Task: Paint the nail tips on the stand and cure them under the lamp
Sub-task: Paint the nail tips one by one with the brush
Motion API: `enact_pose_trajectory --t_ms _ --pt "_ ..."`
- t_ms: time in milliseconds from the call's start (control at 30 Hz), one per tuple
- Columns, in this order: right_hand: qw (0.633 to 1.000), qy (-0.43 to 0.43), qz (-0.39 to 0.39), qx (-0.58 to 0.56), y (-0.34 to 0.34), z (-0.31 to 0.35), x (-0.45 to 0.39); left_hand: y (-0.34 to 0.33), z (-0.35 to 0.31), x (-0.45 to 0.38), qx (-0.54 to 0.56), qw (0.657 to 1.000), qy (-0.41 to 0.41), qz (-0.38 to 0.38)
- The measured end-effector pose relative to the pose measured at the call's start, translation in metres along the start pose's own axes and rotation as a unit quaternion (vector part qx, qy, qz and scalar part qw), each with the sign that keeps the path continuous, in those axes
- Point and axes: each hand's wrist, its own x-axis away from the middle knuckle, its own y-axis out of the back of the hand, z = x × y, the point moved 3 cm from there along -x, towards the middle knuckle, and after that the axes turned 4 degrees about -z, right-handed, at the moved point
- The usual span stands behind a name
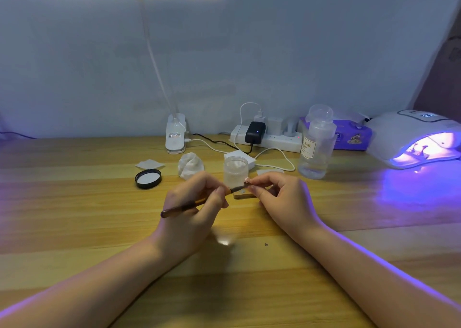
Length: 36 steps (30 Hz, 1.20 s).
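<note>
table [74, 228]: wood, runs across whole view, purple glow on right part
lid [148, 178]: black, lying upside down w/ white liner showing, left of centre, mid-depth
pad [149, 164]: small white square, flat, just beyond lid
desk lamp [176, 133]: white clip base at far edge, thin neck going up to bright lit head at top of view
tissue [190, 165]: crumpled white, right of lid, near lamp base
left hand [193, 210]: centre, fingers curled round brush, thumb on top
brush [197, 202]: dark handle w/ orange band, tail points near-left, tip points right toward nail tip
jar [236, 171]: clear, lid off, white stuff inside, just beyond the hands
stand [243, 195]: small block on table between the hands, partly hidden by fingers
nail tip [247, 179]: pinkish, small, at brush tip, just above right fingertips; exact mount too small to tell
right hand [284, 203]: right of centre, thumb + fingers pinch sth small under the nail tip, prob its holder stick
power strip [267, 138]: white, far edge, black adapter + white plugs in it, cables trailing toward jar
bottle [316, 145]: clear pump type, "NAIL" label, right of jar
wipes pack [351, 135]: purple, behind bottle
cure lamp [414, 138]: white dome, far right, lit purple inside, some small items visible in its opening, can't tell what
</note>
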Motion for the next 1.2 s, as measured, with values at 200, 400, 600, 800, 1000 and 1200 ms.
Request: enact_pose_trajectory --t_ms 200,400,600,800,1000,1200 --pt "1.0 0.003 -0.011 0.004 0.0003 -0.0008 -0.0005 0.001 -0.0026 0.0003 -0.008 0.999 -0.008 -0.034" --pt "1.0 0.012 -0.006 0.028 0.0001 0.0009 0.0003 -0.0008 -0.0033 -0.001 -0.024 1.0 -0.017 -0.011" --pt "1.0 0.006 -0.02 0.001 0.0009 0.0011 0.0011 0.0013 -0.0012 0.001 -0.012 1.0 -0.016 0.001" --pt "0.998 -0.015 -0.018 -0.055 -0.0003 0.0008 0.0009 0.0019 0.0021 0.0 0.062 0.996 0.043 -0.057" --pt "0.997 -0.013 -0.005 -0.074 0.0004 0.0023 0.0012 -0.001 0.0025 0.0009 0.092 0.991 0.076 -0.068" --pt "0.996 -0.023 0.0 -0.083 0.0011 0.0034 0.0013 -0.0005 -0.0008 0.0019 0.097 0.99 0.061 -0.079"
